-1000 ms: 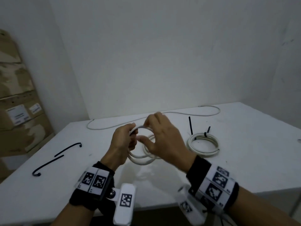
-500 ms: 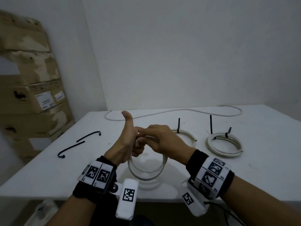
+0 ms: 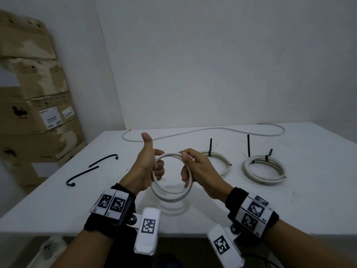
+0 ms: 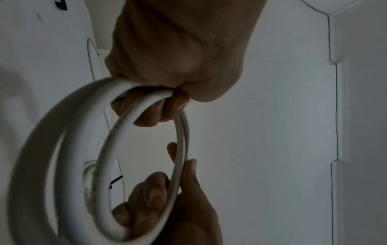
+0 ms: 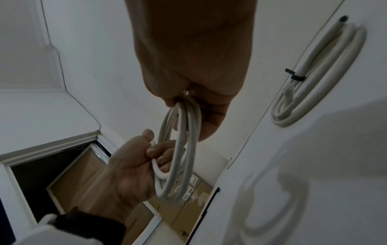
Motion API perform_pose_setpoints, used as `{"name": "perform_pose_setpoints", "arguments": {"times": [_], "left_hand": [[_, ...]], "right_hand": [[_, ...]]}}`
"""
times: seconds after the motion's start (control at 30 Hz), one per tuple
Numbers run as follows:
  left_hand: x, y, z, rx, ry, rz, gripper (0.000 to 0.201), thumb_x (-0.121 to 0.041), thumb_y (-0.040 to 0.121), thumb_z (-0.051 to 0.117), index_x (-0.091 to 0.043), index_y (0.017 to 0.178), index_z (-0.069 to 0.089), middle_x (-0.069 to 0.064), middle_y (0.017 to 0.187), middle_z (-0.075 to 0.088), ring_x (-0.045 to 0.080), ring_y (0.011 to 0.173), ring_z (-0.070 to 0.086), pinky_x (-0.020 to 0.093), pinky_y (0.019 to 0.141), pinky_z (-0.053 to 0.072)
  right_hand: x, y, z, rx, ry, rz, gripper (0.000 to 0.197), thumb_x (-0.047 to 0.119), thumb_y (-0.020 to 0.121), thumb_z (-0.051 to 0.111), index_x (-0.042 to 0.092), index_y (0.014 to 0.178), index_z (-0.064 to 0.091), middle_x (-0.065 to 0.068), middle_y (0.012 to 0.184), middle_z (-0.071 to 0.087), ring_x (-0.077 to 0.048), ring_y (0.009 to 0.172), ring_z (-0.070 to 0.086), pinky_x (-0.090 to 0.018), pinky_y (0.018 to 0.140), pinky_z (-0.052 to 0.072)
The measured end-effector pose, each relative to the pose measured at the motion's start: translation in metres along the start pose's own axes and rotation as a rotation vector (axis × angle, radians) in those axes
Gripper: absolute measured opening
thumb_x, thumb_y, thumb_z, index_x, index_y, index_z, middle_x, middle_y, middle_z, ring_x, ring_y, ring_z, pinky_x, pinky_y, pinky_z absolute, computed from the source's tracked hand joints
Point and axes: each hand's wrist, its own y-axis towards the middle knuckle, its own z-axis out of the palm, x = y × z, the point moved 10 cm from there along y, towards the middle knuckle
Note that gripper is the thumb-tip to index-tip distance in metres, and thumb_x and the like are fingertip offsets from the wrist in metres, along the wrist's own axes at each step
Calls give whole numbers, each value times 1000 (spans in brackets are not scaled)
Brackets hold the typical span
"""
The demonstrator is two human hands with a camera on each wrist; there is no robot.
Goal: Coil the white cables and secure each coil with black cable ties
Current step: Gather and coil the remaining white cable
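Observation:
A coil of white cable hangs in the air above the table's front edge, held upright between both hands. My left hand grips its left side with fingers curled round the loops and the thumb sticking up. My right hand grips the right side, thumb and forefinger pinching the top strand. The same coil fills the left wrist view and shows again as the coil in the right wrist view. No tie is on this coil. Two loose black cable ties lie on the table at the left.
Two tied white coils lie on the white table: one coil behind my right hand, another coil further right, black tie tails standing up. A long uncoiled white cable runs along the table's back edge. Cardboard boxes are stacked at the left.
The head view has swung left and drawn closer. My hands have moved apart, so the coil now hangs as a wide ring between them instead of being bunched under joined fingers.

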Motion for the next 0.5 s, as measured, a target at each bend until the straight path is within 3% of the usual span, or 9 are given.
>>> {"name": "perform_pose_setpoints", "arguments": {"times": [0.1, 0.17, 0.27, 0.37, 0.5], "left_hand": [[4, -2, 8, 2, -13, -13, 83, -80, 82, 14, -7, 100, 49, -1, 45, 27, 13, 37, 26, 21, 42, 25], [6, -4, 11, -8, -9, -10, 83, -79, 83, 14, -7, 104, 49, -2, 45, 27, 13, 38, 28, 21, 42, 26], [5, -4, 13, -27, -42, -9, 79, -80, 83, 15, -9, 98, 46, -3, 45, 27, 13, 37, 26, 21, 40, 24], [2, -2, 12, -18, -172, -19, 76, -82, 80, 17, -11, 88, 41, -3, 44, 24, 11, 33, 23, 16, 36, 22], [4, -2, 16, 17, -218, -47, 78, -84, 78, 19, -10, 89, 42, -2, 45, 22, 11, 35, 22, 17, 36, 21]], "right_hand": [[-2, 0, -3, -6, -18, 24, 36, 36, 100, 41, 2, 101, 54, -5, 50, 50, -13, 41, 44, -26, 45, 42], [-6, -4, -1, 25, -2, 74, 43, 43, 97, 42, 4, 102, 58, -6, 52, 51, -13, 42, 46, -25, 46, 43], [-22, -13, 9, 104, 298, 236, 54, 58, 88, 44, 8, 101, 59, -13, 61, 61, -25, 56, 60, -29, 58, 51], [-30, -21, 12, 99, 577, 307, 62, 62, 89, 36, 5, 97, 60, -14, 56, 63, -30, 66, 66, -34, 68, 53], [-36, -24, 14, 35, 558, 288, 68, 66, 86, 34, 4, 82, 62, -10, 45, 53, -25, 56, 62, -30, 66, 49]]}}
